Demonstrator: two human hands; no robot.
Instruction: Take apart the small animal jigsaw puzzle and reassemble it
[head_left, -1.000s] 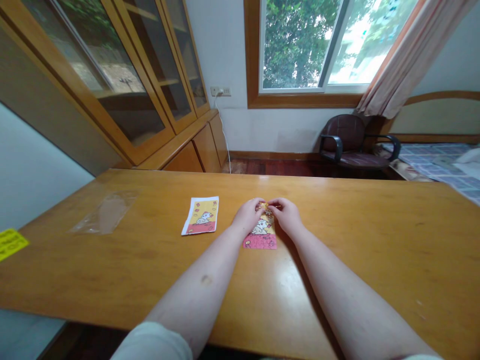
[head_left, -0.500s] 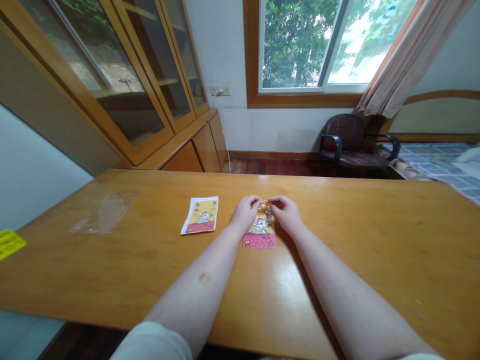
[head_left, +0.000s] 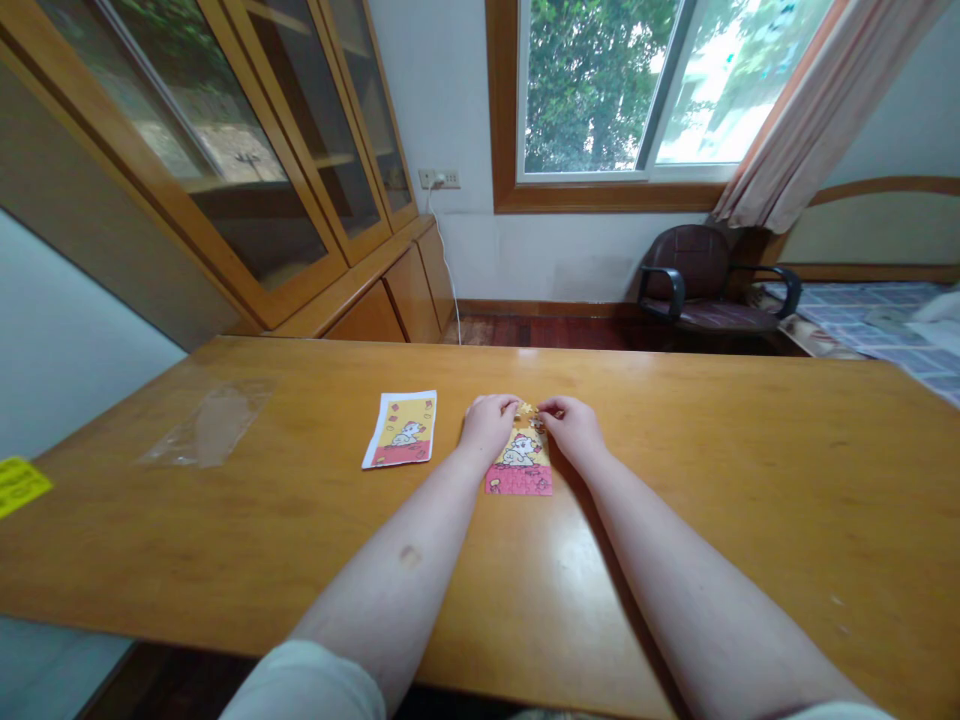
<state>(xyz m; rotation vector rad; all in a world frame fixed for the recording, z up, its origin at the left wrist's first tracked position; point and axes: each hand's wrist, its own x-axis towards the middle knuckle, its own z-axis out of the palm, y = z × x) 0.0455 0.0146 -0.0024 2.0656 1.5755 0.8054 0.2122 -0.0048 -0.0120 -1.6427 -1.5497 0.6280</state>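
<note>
Taking the partly built jigsaw [head_left: 519, 463] as the middle of the dial, it lies on the wooden table [head_left: 300, 530], its pink strip at 6 o'clock. Loose pieces [head_left: 526, 409] sit at its 12 o'clock edge, now plainly visible between the fingertips, where a second ago the hands mostly covered that end. The left hand [head_left: 487, 425], at 10 o'clock, has its fingers drawn narrowly together; whether they pinch a piece I cannot tell. The right hand [head_left: 576, 428], at 2 o'clock, is bunched narrowly too, beside a few pieces, its grip likewise unclear. The printed card [head_left: 405, 432] at 9 o'clock remains where it was
</note>
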